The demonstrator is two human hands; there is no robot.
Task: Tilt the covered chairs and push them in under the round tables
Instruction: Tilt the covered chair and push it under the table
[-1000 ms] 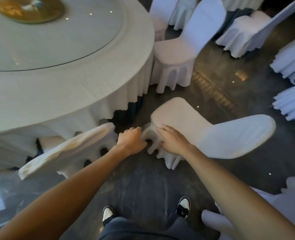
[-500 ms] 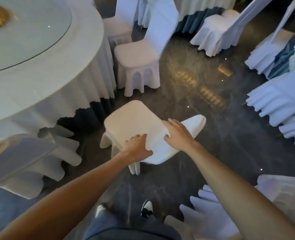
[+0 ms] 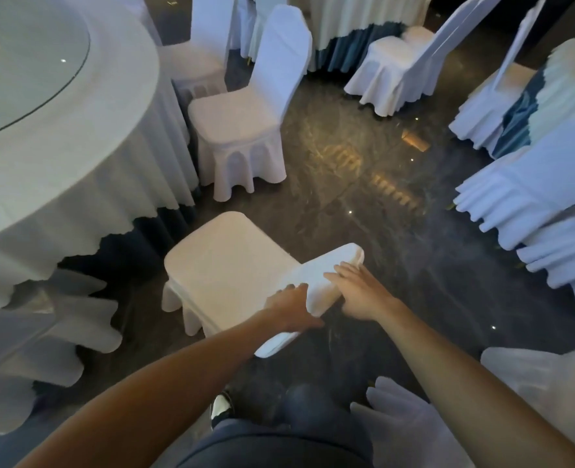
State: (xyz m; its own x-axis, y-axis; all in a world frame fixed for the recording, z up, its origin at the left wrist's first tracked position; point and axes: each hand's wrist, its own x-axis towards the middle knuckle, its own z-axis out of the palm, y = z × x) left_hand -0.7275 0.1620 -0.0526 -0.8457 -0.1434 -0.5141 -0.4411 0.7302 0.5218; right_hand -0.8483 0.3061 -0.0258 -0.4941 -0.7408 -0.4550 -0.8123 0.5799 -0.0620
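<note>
A white-covered chair point(image 3: 225, 265) stands in front of me, its seat facing the round table point(image 3: 53, 157) at the left. I look down on the top edge of its backrest. My left hand point(image 3: 291, 307) grips the near end of that backrest top. My right hand point(image 3: 360, 292) rests on the far part of the backrest top, fingers spread over the cloth. The chair's seat sits just outside the table's hanging white cloth. Another covered chair point(image 3: 43, 339) at the lower left is tucked under the table edge.
A covered chair point(image 3: 242, 130) stands upright by the table beyond mine. More covered chairs point(image 3: 397, 65) and draped tables ring the dark glossy floor point(image 3: 380, 204) at the back and right. A white chair cover point(image 3: 424, 427) lies by my right leg.
The chair has come up from lying tilted to standing on its legs. My hands moved from the seat skirt up to the backrest top. My view swung right, away from the table.
</note>
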